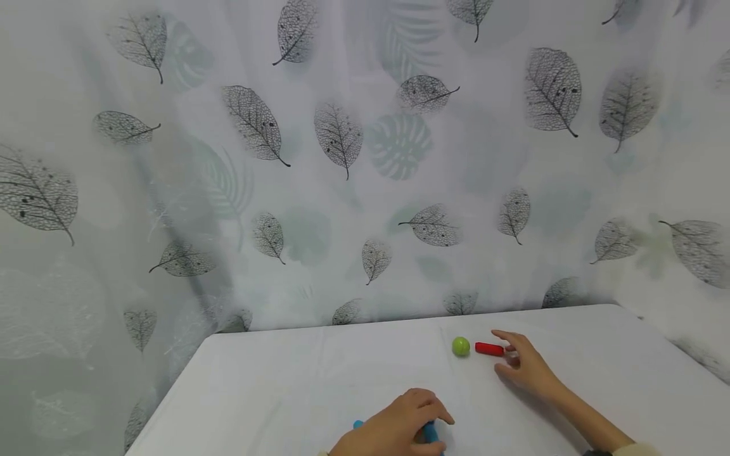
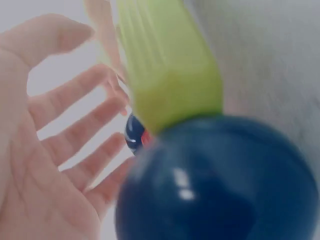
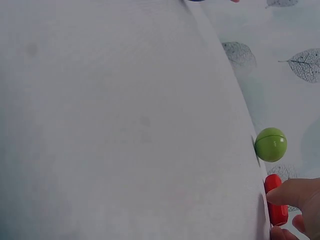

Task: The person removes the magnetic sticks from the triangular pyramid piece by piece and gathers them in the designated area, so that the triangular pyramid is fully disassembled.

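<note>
Backdrop: pale curtain [image 1: 342, 202] printed with dark veined leaves and faint green ones, hanging behind everything else.
Surface: white, smooth-topped table [image 1: 296, 373], with small coloured pieces on it.
Left hand [image 1: 393, 424]: above light blue parts [image 1: 430, 432] at the table's near side; fingers spread and thumb well apart in the left wrist view, without a visible grasp; cannot tell about contact.
Right hand [image 1: 530, 373]: thumb and forefinger wide apart about the right end of a short, glossy red plastic-looking rod [image 1: 489, 349]; cannot tell whether touching.
Blue and yellow-green: large, glossy dark blue ball [image 2: 215, 185] against a ribbed yellow-green block [image 2: 172, 65], close beside the left palm. Likely to roll if bumped, for want of a firm hold. Smooth, bright with reflections; joint between the two hard to judge.
Red rod: toward the table's far edge, between the right hand and a shiny lime-green ball [image 1: 461, 346]. Could swivel or skid if caught only by one end. Evenly red, with rounded ends.
Green ball: just left of the red rod, apart from it. Liable to roll over the far edge if knocked by the rod. Round, with a thin seam.
</note>
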Available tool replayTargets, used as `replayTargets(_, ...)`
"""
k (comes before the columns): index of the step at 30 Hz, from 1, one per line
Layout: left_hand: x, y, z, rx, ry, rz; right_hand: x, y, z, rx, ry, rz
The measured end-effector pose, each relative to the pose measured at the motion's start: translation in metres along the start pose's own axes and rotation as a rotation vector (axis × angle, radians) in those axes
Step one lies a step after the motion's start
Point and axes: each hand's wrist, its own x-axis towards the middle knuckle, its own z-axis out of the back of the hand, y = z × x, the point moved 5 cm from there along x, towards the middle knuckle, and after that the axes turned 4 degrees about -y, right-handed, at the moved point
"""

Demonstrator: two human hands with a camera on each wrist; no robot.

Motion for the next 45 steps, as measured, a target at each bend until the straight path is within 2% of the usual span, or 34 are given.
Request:
replayTargets(4, 0.002, -0.004, -0.001, -0.018, 0.114, -0.033, -0.004, 0.002, 0.001, 0.017, -0.01, 0.003)
replayTargets(6, 0.001, -0.005, -0.001, 0.008, 0.157, -0.061, -0.006, 0.003, 0.002, 0.031, -0.026, 0.016)
replayTargets(11, -0.002, -0.006, -0.001, 0.113, 0.163, -0.147, -0.011, 0.007, 0.006, 0.06, -0.082, 0.048)
replayTargets(15, -0.003, -0.003, -0.001, 0.122, 0.165, -0.114, -0.017, 0.009, 0.008, 0.077, -0.102, 0.044)
replayTargets(19, -0.001, 0.001, -0.004, 0.118, 0.177, -0.035, -0.024, 0.016, 0.009, 0.118, -0.135, 0.102)
replayTargets(22, -0.001, 0.004, -0.004, 0.165, 0.144, 0.017, -0.03, 0.023, 0.006, 0.171, -0.136, 0.148)
replayTargets(27, -0.004, 0.009, -0.002, 0.238, 0.042, 0.096, -0.033, 0.039, -0.005, 0.241, -0.048, 0.198)
replayTargets(31, -0.005, 0.012, -0.001, 0.198, 0.034, 0.148, -0.035, 0.05, -0.015, 0.308, 0.055, 0.271)
replayTargets(34, -0.004, 0.011, -0.001, 0.185, 0.041, 0.154, -0.038, 0.056, -0.023, 0.378, 0.156, 0.322)
replayTargets(41, -0.003, 0.012, 0.002, 0.176, 0.026, 0.164, -0.048, 0.07, -0.043, 0.526, 0.368, 0.371)
replayTargets(45, -0.004, 0.012, 0.005, 0.194, -0.018, 0.134, -0.054, 0.079, -0.051, 0.576, 0.443, 0.473)
